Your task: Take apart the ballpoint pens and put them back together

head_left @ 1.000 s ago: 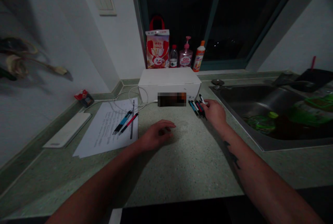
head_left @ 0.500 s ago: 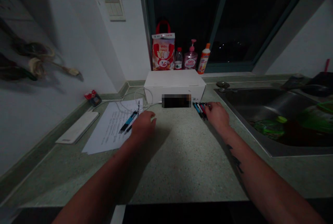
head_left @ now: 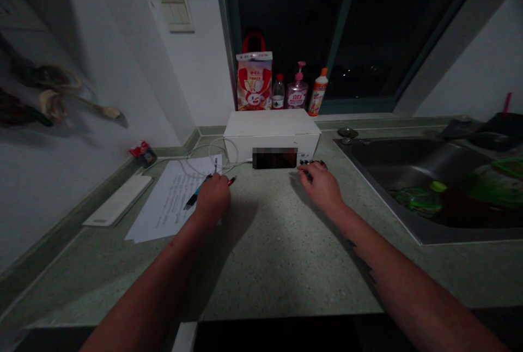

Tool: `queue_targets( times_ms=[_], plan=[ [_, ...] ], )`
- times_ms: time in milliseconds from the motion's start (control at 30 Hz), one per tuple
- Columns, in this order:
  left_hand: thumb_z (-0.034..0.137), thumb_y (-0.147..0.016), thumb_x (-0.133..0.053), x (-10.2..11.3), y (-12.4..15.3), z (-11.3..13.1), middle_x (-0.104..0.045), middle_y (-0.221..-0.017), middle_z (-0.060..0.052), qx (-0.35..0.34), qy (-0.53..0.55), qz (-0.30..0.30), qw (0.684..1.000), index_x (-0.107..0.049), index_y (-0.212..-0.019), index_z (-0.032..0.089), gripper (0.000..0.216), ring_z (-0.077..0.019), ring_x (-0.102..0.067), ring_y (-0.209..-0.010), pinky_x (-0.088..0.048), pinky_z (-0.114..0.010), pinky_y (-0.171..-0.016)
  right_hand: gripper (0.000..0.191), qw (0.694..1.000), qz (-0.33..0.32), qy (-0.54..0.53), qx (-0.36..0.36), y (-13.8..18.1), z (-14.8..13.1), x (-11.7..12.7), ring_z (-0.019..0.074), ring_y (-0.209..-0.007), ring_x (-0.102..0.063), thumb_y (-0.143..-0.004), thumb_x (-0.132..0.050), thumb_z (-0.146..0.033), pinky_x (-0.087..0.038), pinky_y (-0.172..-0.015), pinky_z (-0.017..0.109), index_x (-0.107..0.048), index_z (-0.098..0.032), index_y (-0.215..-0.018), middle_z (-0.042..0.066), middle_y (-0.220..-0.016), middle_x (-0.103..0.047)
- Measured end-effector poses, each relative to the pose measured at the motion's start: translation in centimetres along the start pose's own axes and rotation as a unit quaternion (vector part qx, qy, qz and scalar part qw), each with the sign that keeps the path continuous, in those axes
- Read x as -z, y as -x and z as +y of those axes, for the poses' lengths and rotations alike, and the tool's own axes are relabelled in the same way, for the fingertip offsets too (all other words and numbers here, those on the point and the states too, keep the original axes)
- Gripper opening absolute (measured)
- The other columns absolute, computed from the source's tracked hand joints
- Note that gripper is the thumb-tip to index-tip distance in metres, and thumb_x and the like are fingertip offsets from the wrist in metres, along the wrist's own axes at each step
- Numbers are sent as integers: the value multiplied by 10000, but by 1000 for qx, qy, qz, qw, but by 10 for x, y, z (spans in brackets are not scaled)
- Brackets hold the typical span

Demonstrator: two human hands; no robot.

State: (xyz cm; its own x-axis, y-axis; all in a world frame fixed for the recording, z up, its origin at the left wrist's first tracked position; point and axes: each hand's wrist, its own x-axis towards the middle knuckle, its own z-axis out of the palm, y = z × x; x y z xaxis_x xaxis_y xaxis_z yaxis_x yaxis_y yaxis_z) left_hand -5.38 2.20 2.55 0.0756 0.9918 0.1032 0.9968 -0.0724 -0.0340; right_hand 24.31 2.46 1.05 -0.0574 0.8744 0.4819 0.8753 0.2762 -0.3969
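My left hand [head_left: 214, 198] is closed over the right side of the printed sheets [head_left: 161, 207]. A pen with a red end [head_left: 232, 180] sticks out from its right side. Blue and black pens [head_left: 196, 193] lie on the paper just left of this hand, partly covered by it. My right hand [head_left: 321, 184] is bent low over the counter, its thumb and fingers curled together. What its fingertips hold, if anything, is hidden. Behind its knuckles show the ends of several pens [head_left: 314, 163], their lengths covered by the hand.
A phone with a dark, blurred screen [head_left: 274, 158] leans on a white box [head_left: 272, 123], a white cable [head_left: 241, 164] running to it. A flat white case [head_left: 118, 199] lies left of the paper. The metal sink [head_left: 392, 188] is to the right. Bottles [head_left: 297, 93] stand at the window.
My left hand has moved slightly left and down over the pens on the paper, and a red-ended pen now shows at it. My right hand has shifted left, covering most of the right-hand pens.
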Motion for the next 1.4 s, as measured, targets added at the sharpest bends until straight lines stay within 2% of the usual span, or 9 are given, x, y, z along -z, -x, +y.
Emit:
queue_targets(
  times_ms=[100, 233, 433, 667, 867, 967, 1067, 1233, 1400],
  plan=[
    [203, -975, -435, -1, 8, 21, -652, -1093, -121, -97, 135, 33, 986, -681, -1144, 169, 300, -246, -645, -989, -487, -334, -845, 311, 991, -64, -82, 82, 9, -20, -3, 229, -943, -645, -979, -517, -361, -478, -835, 351, -671, -179, -1179, 101, -1081, -682],
    [223, -958, -532, -9, 24, 46, -702, -1040, -59, -249, 297, 23, 921, -694, -1151, 233, 252, -215, -643, -990, -485, -322, -883, 266, 959, -175, -174, 139, 21, -42, -10, 203, -928, -650, -959, -583, -356, -471, -801, 318, -657, -219, -1175, 70, -1056, -705],
    [250, -919, -588, -20, 25, 47, -733, -1026, -60, -166, 342, 35, 924, -719, -1106, 216, 230, -223, -663, -934, -495, -323, -847, 199, 945, -175, -278, -6, 19, -32, -19, 156, -664, -603, -946, -534, -317, -433, -663, 284, -664, -205, -845, 4, -702, -661],
    [294, -929, -536, -7, 20, 39, -752, -918, -60, -169, 376, 8, 911, -760, -1041, 206, 265, -227, -666, -858, -471, -327, -790, 288, 853, -298, -408, -129, 13, -18, -19, 111, -467, -458, -875, -575, -438, -351, -482, 252, -614, -196, -723, -35, -546, -534],
    [327, -961, -458, -8, 21, 42, -710, -730, -36, -144, 421, -31, 895, -763, -899, 175, 347, -197, -641, -706, -459, -317, -723, 230, 910, -174, -375, -28, 13, -22, -16, 152, -713, -601, -804, -690, -381, -454, -660, 279, -703, -197, -942, 28, -828, -695],
    [287, -922, -539, -14, 19, 41, -754, -896, -54, -153, 436, -4, 887, -748, -1014, 188, 249, -213, -677, -849, -485, -325, -797, 287, 908, -206, -363, -37, 15, -23, -16, 140, -600, -557, -896, -591, -431, -436, -598, 281, -698, -197, -1024, 15, -756, -677],
    [257, -911, -566, -20, 18, 41, -758, -1022, -61, -161, 435, 17, 886, -736, -1040, 205, 220, -220, -682, -945, -498, -340, -857, 319, 916, -233, -326, -39, 16, -23, -17, 149, -584, -548, -947, -510, -429, -435, -610, 293, -716, -196, -873, 12, -645, -634],
    [242, -922, -561, -24, 17, 42, -755, -952, -44, -165, 419, 27, 893, -731, -1036, 216, 207, -210, -689, -890, -520, -339, -829, 196, 921, -183, -342, -11, 16, -23, -19, 183, -835, -636, -847, -659, -333, -468, -760, 304, -708, -209, -990, 50, -918, -718],
    [248, -925, -573, -24, 18, 41, -752, -973, -51, -193, 406, 46, 892, -734, -1023, 220, 190, -212, -684, -914, -520, -352, -843, 288, 921, -244, -303, -9, 18, -24, -20, 166, -676, -601, -953, -514, -371, -451, -693, 299, -708, -201, -826, 10, -679, -656]
  ],
)
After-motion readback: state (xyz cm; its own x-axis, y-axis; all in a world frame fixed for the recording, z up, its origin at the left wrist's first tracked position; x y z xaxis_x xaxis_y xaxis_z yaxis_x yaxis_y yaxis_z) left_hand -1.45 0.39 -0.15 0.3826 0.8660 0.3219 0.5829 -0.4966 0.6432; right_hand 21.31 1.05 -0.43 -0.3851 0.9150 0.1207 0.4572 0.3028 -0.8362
